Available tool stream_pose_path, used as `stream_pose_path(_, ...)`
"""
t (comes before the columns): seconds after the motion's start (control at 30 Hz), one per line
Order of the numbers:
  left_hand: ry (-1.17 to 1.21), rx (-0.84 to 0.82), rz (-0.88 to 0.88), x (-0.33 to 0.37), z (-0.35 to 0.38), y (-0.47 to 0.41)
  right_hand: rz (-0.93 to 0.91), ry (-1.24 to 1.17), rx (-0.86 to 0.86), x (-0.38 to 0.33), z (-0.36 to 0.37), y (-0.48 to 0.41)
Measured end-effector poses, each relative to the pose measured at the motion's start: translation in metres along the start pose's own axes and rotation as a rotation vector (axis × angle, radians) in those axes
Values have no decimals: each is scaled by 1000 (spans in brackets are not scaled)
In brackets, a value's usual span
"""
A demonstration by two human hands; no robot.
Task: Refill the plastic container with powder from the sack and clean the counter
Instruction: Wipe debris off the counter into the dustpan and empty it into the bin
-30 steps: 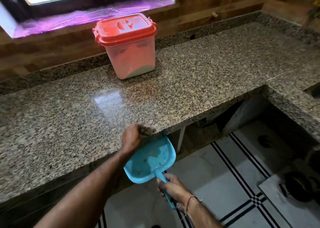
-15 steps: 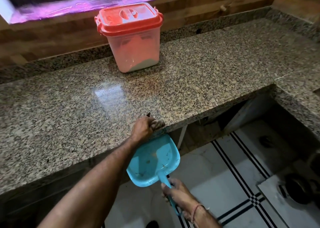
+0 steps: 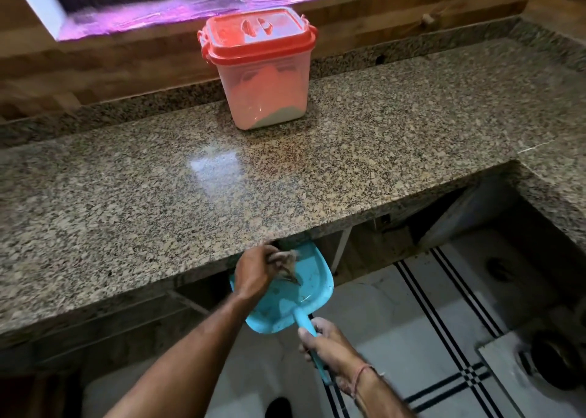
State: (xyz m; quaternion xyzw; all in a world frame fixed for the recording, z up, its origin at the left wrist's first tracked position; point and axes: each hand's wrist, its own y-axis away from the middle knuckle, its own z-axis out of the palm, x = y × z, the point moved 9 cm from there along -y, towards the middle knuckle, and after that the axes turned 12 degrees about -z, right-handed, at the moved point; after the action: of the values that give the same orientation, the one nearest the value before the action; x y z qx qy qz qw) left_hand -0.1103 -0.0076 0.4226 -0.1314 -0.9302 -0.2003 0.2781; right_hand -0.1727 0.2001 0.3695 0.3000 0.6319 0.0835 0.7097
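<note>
Left hand (image 3: 253,275) curled round a blurred brownish wad (image 3: 287,259), over the dustpan (image 3: 312,286) at the counter (image 3: 158,211) edge. Right hand (image 3: 326,343) fist-grips the dustpan's handle. Plastic container (image 3: 263,100), lid on, stands well behind.

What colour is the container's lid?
Red-orange lid, seen best in the head view.

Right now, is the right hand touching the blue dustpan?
Touching. The head view shows the right hand gripping the handle of the dustpan.

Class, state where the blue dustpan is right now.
Head view, lower centre: the dustpan hangs just below the granite counter's front edge, right hand gripping its handle, left hand over it.
</note>
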Motion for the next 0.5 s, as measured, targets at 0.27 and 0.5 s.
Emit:
stream_pose_path(0.27, 462, 58, -418, -85, -14, 43, 57, 84, -101, 17, 6, 25)
stream_pose_path(0.5, 875, 215, -638, -180, -32, 117, 54, 239, -297, 32, 62, 43)
